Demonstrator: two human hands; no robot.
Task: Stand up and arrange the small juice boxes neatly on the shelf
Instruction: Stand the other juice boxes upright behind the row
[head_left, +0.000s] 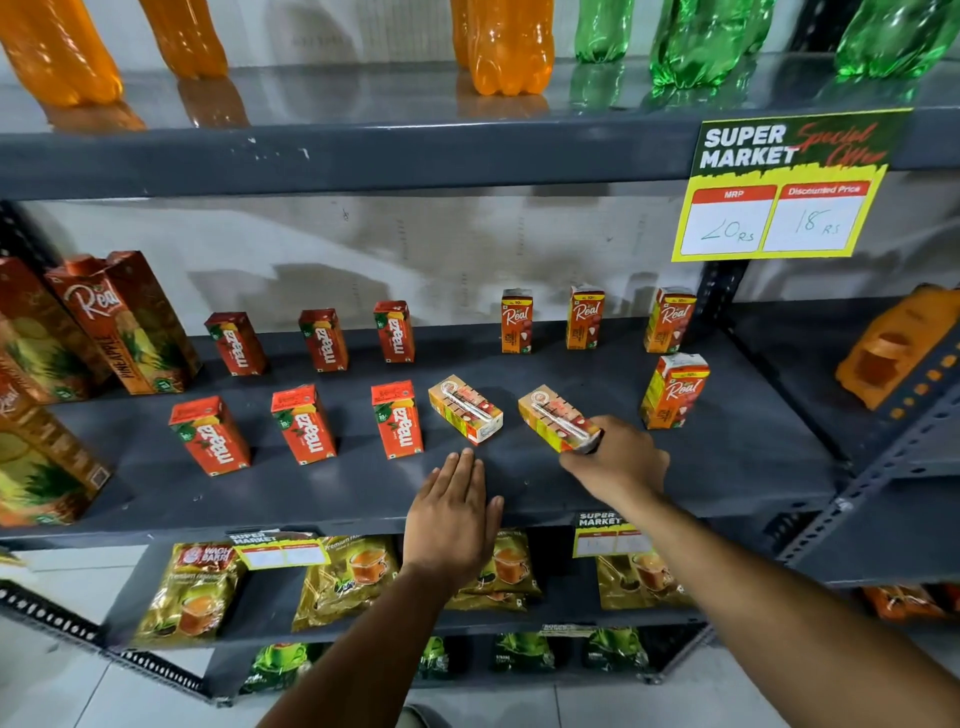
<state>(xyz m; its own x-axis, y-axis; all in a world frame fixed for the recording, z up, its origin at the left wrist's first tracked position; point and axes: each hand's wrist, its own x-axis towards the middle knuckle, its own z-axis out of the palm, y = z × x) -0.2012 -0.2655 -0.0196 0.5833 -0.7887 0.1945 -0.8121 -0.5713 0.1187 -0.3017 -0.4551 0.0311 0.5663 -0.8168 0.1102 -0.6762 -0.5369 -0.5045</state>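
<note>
On the grey middle shelf (519, 493) two small orange juice boxes lie flat with straws up. My right hand (618, 460) grips the near end of the right lying box (556, 418). The left lying box (465, 408) rests free, just beyond the fingertips of my left hand (454, 512), which lies flat and open on the shelf's front part. Several red Maaza boxes (397, 418) stand upright in two rows to the left. Several orange Real boxes stand at the back right, and one (674, 391) stands in the front row at the right.
Tall Real pineapple cartons (127, 322) stand at the left end. Orange and green bottles (509, 47) fill the shelf above, where a yellow price sign (774, 208) hangs. Tea packets (343, 577) lie on the shelf below. An orange pack (898, 348) sits on the neighbouring shelf at right.
</note>
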